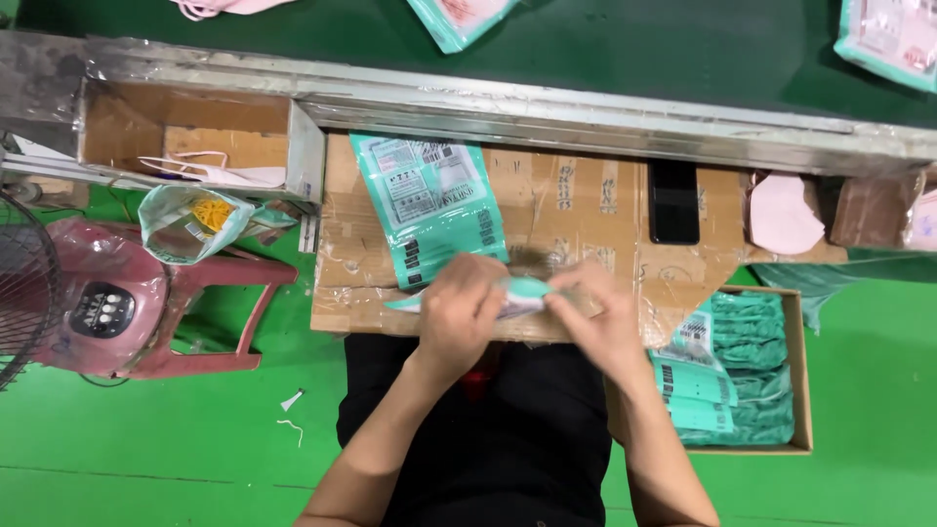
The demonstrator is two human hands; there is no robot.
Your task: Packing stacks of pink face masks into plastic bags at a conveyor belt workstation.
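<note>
Hands: left hand (461, 310) and right hand (597, 314) meet over the near edge of a cardboard sheet (586, 210), fingers curled inward.
Held thing: small teal pouch (525, 289), pinched between both hands, just above the person's lap.
Grip, left: fingers closed round the pouch's left end; a pale corner sticks out past the knuckles to the left.
Grip, right: fingertips closed on the pouch's right end; how far they wrap under it cannot be told.
Axis: pouch lies long side left to right, spanning the gap between the hands; both hands equally near, one at each end.
Beyond the hands: larger teal packet (429, 205) flat on the cardboard, its lower edge just behind the left hand.
Right side: cardboard box (798, 371) stacked with teal packets, beside the right forearm.
Also on cardboard: black phone (673, 200), well apart from both hands.
Left side: pink stool (210, 312), plastic bag (190, 222) on it.
</note>
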